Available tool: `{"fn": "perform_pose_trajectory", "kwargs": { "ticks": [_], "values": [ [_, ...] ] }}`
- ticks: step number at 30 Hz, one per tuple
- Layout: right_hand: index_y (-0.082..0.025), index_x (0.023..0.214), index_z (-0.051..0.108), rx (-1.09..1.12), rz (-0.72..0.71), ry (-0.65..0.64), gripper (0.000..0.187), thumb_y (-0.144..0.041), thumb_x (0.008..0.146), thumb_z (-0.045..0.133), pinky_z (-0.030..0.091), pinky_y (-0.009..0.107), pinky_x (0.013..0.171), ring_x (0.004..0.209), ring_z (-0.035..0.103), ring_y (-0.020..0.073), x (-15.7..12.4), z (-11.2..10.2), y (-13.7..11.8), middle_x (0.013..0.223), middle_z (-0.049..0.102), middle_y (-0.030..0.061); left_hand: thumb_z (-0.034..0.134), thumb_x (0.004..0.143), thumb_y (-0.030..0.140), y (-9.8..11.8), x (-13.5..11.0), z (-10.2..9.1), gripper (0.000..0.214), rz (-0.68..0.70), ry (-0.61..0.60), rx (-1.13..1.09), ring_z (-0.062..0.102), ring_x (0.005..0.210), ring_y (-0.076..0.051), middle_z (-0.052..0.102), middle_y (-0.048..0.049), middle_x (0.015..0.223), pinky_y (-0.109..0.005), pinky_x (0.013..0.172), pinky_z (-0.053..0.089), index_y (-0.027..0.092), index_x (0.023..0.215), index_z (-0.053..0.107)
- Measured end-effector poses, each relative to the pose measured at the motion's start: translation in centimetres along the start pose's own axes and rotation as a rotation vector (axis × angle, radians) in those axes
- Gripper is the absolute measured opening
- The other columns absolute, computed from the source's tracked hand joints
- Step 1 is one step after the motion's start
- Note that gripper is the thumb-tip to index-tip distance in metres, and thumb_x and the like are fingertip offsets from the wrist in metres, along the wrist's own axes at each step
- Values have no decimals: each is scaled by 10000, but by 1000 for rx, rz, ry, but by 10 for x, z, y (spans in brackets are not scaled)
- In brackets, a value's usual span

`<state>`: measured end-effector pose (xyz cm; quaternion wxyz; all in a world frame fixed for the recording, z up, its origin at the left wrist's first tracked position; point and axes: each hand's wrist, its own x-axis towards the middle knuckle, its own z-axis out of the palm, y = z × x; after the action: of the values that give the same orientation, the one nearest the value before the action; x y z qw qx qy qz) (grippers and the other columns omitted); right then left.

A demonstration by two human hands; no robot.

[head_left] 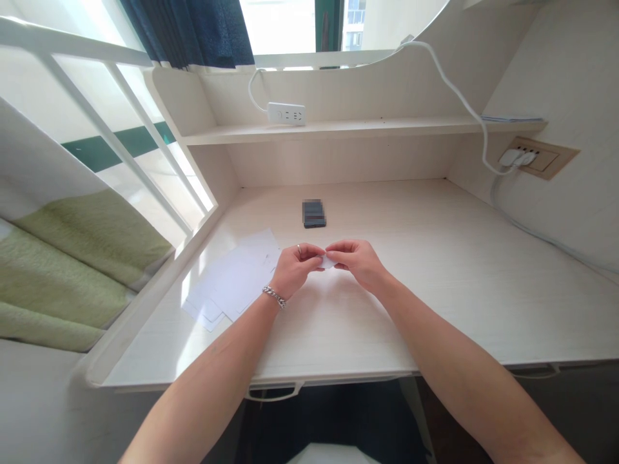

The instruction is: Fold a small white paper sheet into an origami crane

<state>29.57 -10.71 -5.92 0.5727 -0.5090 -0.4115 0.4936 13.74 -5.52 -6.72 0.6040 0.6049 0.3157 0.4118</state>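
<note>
My left hand (296, 265) and my right hand (355, 261) meet just above the middle of the white desk (435, 283). Both pinch a small folded piece of white paper (327, 261) between thumb and fingers. The left hand wears a ring and a silver bracelet sits on its wrist. Most of the small paper is hidden by the fingers. A loose pile of white paper sheets (232, 280) lies on the desk just left of my left hand.
A dark phone (314, 214) lies flat farther back on the desk. A white power strip (287, 114) sits on the shelf above, its cable running to a wall socket (525, 156) at the right. A bed with a green cover (72, 264) lies left.
</note>
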Motion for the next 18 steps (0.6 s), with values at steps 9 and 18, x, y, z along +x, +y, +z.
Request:
{"fn": "perform_pose_trajectory", "kwargs": {
  "ticks": [9,18],
  "values": [
    [-153,748,714,28,-47,32,239,-282,568,804,507,338,724,727,634,175,0,4,1,730,691,44,772,685,279,-5,2,0,263,46,-12,-5,658,720,-151,695,-57,799,-294,653,559,120,859,654],
    [-158,770,709,27,-12,0,215,-287,614,782,519,336,730,766,657,186,0,4,1,775,699,50,746,701,229,-5,3,-1,209,85,-2,71,640,679,-130,676,-37,763,-273,624,537,121,841,632]
  ]
}}
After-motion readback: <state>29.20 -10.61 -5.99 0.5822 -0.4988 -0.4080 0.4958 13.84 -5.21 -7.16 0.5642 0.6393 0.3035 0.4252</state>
